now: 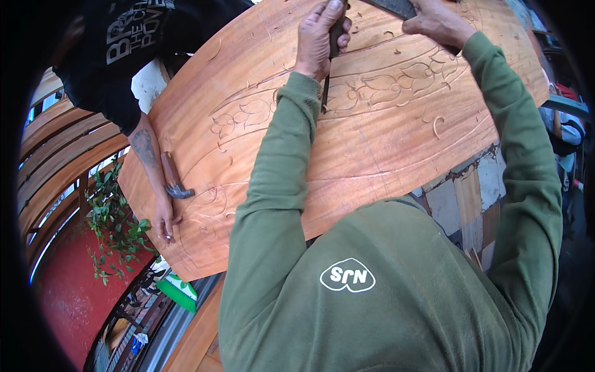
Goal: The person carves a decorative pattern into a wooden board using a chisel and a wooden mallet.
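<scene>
My left hand [316, 40] is closed around the dark handle of a chisel [325, 90], its thin shaft pointing down toward the wooden panel [365, 146]. Whether the tip touches the wood I cannot tell. To the upper right, my right hand [439, 23] grips a dark, flat bar-like tool [396, 6], which runs off the top edge, so its full shape is hidden. Carved flowers and leaves [387, 87] with long curved grooves cover the panel. Curled wood shavings [438, 127] lie scattered over it.
A claw hammer [171, 177] rests on the panel at left, beside a co-worker's hand [163, 220]. That person, in a black shirt [142, 37], leans over the far left edge. Slatted wood [68, 139], a leafy plant [114, 217] and a green broom [178, 293] are beyond the left side.
</scene>
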Tool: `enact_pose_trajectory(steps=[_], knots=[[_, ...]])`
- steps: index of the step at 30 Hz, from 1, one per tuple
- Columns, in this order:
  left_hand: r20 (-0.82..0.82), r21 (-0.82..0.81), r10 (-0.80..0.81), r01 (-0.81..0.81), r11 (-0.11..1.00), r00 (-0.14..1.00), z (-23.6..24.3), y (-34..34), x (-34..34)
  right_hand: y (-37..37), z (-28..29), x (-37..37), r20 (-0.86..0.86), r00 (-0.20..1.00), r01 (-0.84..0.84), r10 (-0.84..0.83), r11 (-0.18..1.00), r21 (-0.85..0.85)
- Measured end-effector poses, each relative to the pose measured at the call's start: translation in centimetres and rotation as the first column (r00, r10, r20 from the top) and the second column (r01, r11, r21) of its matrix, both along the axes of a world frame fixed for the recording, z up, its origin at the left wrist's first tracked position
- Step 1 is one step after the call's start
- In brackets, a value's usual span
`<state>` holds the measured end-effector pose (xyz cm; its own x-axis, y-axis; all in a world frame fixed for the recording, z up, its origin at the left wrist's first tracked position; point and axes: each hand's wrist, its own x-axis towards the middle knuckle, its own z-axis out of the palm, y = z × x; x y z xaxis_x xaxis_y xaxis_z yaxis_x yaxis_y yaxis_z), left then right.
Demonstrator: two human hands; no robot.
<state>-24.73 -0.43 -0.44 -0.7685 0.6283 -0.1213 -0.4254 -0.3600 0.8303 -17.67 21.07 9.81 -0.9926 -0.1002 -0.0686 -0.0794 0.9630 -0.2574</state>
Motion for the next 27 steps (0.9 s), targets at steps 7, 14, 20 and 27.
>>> enact_pose_trajectory(steps=[7,14,20,27], knots=[[-0.030,-0.018,0.055,-0.056,0.998,0.998,0.2,0.0,-0.1,0.9,-1.7,-1.6,-0.189,0.812,0.335,-0.552,0.706,-0.625],[-0.060,0.003,0.111,-0.111,0.994,0.992,0.4,-0.4,0.4,0.7,1.2,-3.8,-0.123,0.954,0.195,-0.272,0.880,-0.433],[-0.039,-0.057,0.225,-0.227,0.972,0.974,0.1,-2.1,-0.2,-4.9,4.7,-2.7,0.050,0.998,0.020,-0.027,0.991,0.130],[-0.182,0.035,0.247,-0.245,0.969,0.952,2.1,-2.6,2.0,-1.3,-2.0,-0.9,-0.311,0.947,-0.154,0.077,0.960,-0.233]])
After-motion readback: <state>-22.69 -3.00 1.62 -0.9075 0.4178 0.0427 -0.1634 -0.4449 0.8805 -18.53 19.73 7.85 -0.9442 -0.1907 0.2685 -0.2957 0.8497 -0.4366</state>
